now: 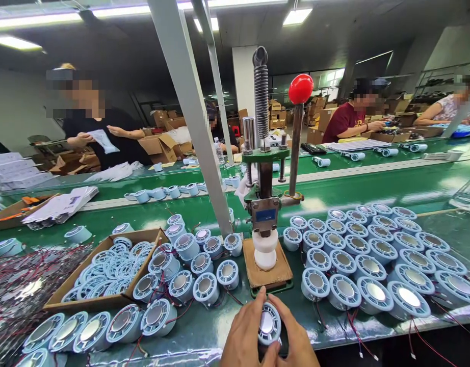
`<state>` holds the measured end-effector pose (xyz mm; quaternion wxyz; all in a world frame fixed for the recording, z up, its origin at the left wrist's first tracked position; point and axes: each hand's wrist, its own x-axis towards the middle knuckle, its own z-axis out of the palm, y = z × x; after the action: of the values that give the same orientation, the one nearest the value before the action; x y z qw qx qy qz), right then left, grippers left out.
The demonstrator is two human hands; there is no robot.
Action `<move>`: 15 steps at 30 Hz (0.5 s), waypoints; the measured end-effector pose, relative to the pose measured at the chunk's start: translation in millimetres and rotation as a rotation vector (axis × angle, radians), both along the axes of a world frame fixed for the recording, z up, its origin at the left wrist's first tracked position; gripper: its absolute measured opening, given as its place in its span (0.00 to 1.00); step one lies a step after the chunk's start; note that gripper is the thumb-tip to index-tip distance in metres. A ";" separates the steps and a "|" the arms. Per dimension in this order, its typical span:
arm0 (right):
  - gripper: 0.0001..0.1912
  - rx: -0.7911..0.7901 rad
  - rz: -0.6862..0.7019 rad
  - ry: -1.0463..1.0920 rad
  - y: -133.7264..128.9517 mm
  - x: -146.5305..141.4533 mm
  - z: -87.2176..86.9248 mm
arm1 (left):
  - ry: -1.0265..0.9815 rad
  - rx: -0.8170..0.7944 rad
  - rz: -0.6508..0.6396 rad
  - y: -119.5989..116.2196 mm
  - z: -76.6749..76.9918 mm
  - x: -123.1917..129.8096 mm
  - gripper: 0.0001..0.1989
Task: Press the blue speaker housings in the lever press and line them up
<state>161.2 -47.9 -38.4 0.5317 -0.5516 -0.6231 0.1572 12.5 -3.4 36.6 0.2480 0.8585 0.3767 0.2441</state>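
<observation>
Between my two hands, just in front of the press, sits a light-blue round fan housing (269, 326) with a silver disc at its centre. My left hand (244, 331) wraps its left side, and my right hand (292, 331) closes on its right side and lower rim. Straight ahead stands a hand press (263, 209) with a spring on top and a red-knobbed lever (301, 89). Its white plunger (265, 252) rests over a brown base pad (252, 278). Whether the plunger touches the pad is hard to tell.
Rows of similar housings (368, 265) with trailing wires fill the right side; more (181, 280) stand left. A cardboard box (101, 303) holds blue rings. Wired parts (32, 285) pile at far left. A grey post (197, 117) rises left of the press. People work across the green conveyor (334, 181).
</observation>
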 end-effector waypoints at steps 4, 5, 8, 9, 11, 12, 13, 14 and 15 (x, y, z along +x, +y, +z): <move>0.38 0.026 -0.026 0.024 1.0 -4.1 -10.8 | -0.054 -0.069 0.040 1.5 0.1 6.0 0.42; 0.38 0.018 -0.028 0.032 1.4 -4.4 -13.7 | -0.090 -0.089 0.071 -0.3 -3.3 6.9 0.42; 0.38 0.001 -0.028 0.054 3.1 -5.0 -18.5 | -0.213 -0.137 0.220 -8.0 -15.3 10.5 0.40; 0.38 0.005 -0.030 0.057 3.7 -5.5 -18.7 | -0.244 -0.146 0.271 -10.4 -18.7 12.2 0.40; 0.38 0.026 -0.049 0.046 4.7 -7.0 -18.1 | -0.273 -0.161 0.335 -14.4 -24.2 15.9 0.39; 0.37 0.045 -0.060 0.028 4.9 -8.0 -17.9 | -0.277 -0.165 0.345 -16.1 -26.7 18.0 0.38; 0.36 0.067 -0.071 0.000 4.7 -8.9 -18.1 | -0.281 -0.162 0.346 -17.8 -29.4 20.1 0.38; 0.34 0.087 -0.079 -0.036 4.3 -9.5 -18.6 | -0.285 -0.152 0.343 -19.6 -32.8 22.3 0.38; 0.32 0.100 -0.081 -0.080 3.6 -9.2 -19.1 | -0.288 -0.134 0.343 -21.6 -36.8 24.3 0.37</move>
<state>152.0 -44.4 -57.5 0.5392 -0.5550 -0.6280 0.0821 36.8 -24.9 -0.2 0.3108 0.7198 0.4929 0.3772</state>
